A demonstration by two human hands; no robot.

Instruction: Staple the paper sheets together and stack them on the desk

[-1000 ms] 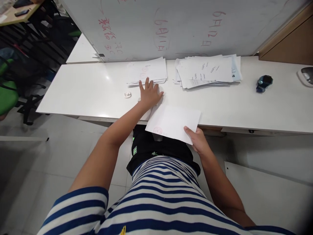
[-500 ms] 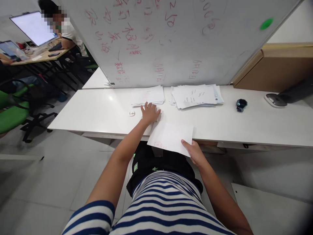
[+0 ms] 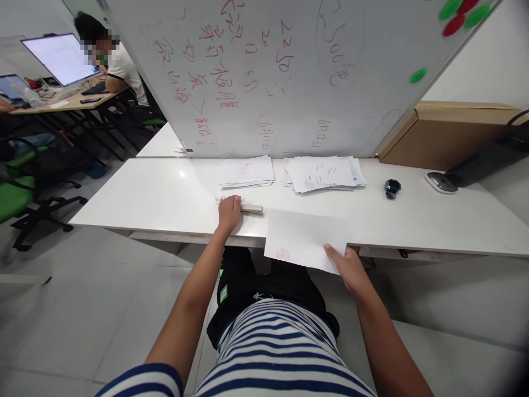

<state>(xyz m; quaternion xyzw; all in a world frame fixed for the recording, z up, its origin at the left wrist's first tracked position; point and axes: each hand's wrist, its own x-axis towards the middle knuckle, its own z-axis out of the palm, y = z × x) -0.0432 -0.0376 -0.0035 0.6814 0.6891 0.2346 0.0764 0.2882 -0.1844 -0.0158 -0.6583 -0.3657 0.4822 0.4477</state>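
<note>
Head view: left hand (image 3: 229, 215), fingers (image 3: 236, 203) curled around stapler (image 3: 253, 209) end; right hand (image 3: 351, 270) pinching stamped sheet (image 3: 306, 236), thumb on top.

Has drawn the left hand (image 3: 230, 212) leftward and nearer, away from the near edge of the left paper stack (image 3: 247, 173), folding its spread fingers around the left end of a stapler (image 3: 253, 209) and uncovering more of the right part. Has shifted the sheet (image 3: 306, 237) in the right hand (image 3: 349, 269) rightward, clear of the left hand. Has tilted the view up, bringing red magnets (image 3: 453, 25) into sight at far right.
</note>
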